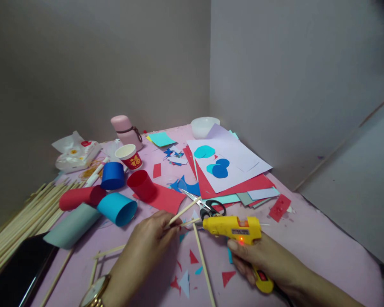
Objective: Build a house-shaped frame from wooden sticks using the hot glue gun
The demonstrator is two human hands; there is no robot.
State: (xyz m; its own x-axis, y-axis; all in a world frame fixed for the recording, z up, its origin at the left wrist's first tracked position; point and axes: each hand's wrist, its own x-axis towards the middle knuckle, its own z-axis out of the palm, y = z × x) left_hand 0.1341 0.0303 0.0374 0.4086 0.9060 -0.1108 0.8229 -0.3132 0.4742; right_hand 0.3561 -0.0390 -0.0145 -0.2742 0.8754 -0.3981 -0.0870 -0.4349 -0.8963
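My right hand [265, 258] is wrapped round a yellow hot glue gun [225, 224], whose small light glows red. My left hand [153, 234] pinches thin wooden sticks [186, 210] that reach toward the gun's nozzle. Close to the nozzle is the upper end of a longer wooden stick [203, 262], which runs down to the bottom edge of the view. Whether the nozzle touches the wood, I cannot tell. Just behind the gun lie scissors [208, 206] with black handles. Partly hidden by my left wrist, more joined sticks [110, 252] rest on the pink tabletop.
Rolled paper tubes, including a red one [142, 186] and a light blue one [117, 208], stand at left beside a paper cup [129, 157] and pink flask [126, 131]. Further left are a bundle of sticks [28, 217] and a black object [22, 270]. Paper sheets [237, 153] and a bowl [205, 127] lie behind.
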